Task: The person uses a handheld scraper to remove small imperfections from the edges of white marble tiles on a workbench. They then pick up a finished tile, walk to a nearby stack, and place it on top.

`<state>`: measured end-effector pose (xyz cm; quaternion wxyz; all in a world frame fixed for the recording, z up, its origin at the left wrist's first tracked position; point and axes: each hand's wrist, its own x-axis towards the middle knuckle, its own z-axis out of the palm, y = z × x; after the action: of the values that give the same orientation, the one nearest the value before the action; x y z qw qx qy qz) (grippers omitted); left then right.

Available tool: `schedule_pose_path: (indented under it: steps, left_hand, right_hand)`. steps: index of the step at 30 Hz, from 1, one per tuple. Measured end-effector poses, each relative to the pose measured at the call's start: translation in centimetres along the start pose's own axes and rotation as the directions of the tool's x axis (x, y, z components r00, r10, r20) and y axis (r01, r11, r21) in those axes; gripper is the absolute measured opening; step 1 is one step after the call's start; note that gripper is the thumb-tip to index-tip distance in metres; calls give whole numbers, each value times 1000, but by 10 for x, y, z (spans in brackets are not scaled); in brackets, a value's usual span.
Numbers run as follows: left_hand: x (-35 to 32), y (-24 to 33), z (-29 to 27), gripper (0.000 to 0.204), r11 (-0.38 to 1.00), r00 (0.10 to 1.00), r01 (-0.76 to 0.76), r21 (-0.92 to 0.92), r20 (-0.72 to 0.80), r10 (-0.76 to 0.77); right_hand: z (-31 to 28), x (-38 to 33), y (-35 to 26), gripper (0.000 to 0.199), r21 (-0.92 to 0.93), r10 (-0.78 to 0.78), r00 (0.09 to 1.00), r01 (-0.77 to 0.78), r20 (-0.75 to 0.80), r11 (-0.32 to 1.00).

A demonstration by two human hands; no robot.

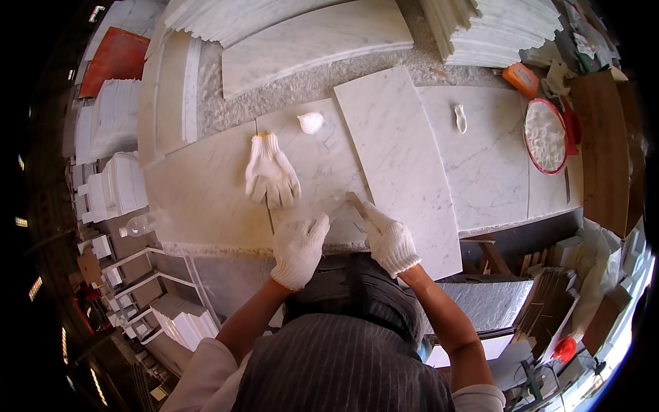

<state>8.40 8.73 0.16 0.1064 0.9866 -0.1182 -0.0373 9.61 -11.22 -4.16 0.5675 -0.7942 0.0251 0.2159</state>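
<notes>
White knit gloves cover both my hands at the front edge of a marble-topped bench. My right hand [391,240] is closed around a flat tool with a brown edge or handle [355,204], perhaps a scraper. My left hand [300,250] has its fingers curled together beside a thin greyish blade-like piece [338,210]; what it grips is unclear. Under and beside my right hand a long marble strip [401,158] lies across the slabs, its near end jutting past the edge. A spare white glove [272,173] lies ahead of my left hand, with a rounded white lump [310,123] beyond it.
At right stands a red-rimmed basin of white paste [546,136], near an orange box [520,80] and a cardboard box [600,147]. A small white loop [460,118] rests on the slab. Marble stacks [491,31] line the back. A plastic bottle [143,224] lies far left.
</notes>
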Motion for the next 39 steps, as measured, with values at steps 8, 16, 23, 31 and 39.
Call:
schedule_pose_path:
  steps: [8, 16, 23, 31, 39]
  left_hand:
    - [-2, -5, -2, 20, 998, 998, -55, 25, 11, 55]
    - [-10, -9, 2, 13, 985, 978, -163, 50, -120, 168]
    - [-13, -12, -6, 14, 968, 965, -243, 66, -86, 249]
    - [-16, -20, -4, 16, 973, 972, -232, 6, -36, 232]
    - [-17, -8, -9, 21, 969, 949, -140, -202, -306, 73]
  right_hand:
    - [-12, -10, -14, 41, 252, 211, 947, -272, 242, 929]
    - [-5, -14, -20, 42, 281, 350, 871, -452, 346, 847]
    - [3, -19, -9, 30, 268, 279, 887, -389, 367, 882]
    - [12, -32, -7, 43, 295, 159, 919, -273, 360, 916]
    - [-28, -23, -26, 53, 587, 369, 888, -460, 276, 667]
